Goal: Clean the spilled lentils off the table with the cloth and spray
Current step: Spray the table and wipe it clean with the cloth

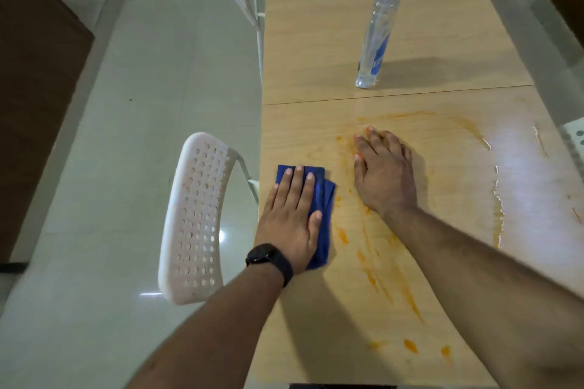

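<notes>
The left hand [289, 215] lies flat, fingers straight, pressing a folded blue cloth [319, 199] at the left edge of the pale wooden surface [316, 41]. The right hand [384, 174] rests open on orange lentil smears [373, 275], grasping nothing. The clear spray bottle with blue trigger [379, 28] stands well apart. Recommended: firm overlapping strokes across the smears, refolding to a clean face.
</notes>
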`<state>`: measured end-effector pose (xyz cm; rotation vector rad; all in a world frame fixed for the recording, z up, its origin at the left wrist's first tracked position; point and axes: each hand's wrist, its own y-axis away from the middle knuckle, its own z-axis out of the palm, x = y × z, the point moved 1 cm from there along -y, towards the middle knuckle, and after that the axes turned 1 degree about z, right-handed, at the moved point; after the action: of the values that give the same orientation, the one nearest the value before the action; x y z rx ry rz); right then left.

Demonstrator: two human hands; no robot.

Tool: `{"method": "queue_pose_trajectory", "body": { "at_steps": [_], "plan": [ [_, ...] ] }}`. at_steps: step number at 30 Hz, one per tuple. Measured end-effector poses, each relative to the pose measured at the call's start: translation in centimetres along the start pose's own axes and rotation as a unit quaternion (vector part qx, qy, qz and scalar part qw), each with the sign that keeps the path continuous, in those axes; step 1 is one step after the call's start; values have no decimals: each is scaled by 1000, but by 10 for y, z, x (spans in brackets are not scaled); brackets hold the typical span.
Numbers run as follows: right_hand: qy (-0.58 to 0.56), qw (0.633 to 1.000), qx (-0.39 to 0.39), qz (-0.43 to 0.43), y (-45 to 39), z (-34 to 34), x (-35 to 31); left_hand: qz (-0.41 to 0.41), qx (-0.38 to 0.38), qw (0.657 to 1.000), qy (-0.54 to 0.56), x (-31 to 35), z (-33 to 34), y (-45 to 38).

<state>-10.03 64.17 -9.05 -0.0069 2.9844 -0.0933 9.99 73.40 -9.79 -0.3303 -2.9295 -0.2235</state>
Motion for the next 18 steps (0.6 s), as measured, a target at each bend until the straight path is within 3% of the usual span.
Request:
{"method": "queue_pose_trajectory", "body": {
  "at_steps": [4, 10, 18],
  "plan": [
    [-5, 1000, 4, 2, 2, -1, -4, -29, 17, 999, -9, -14, -3, -8],
    [-12, 999, 33, -14, -1, 6, 3, -72, 39, 997, -5, 16, -3, -70],
    [-47, 998, 44, -19, 2, 3, 4, 20, 21, 1000, 9, 34, 16, 41]
  ]
}}
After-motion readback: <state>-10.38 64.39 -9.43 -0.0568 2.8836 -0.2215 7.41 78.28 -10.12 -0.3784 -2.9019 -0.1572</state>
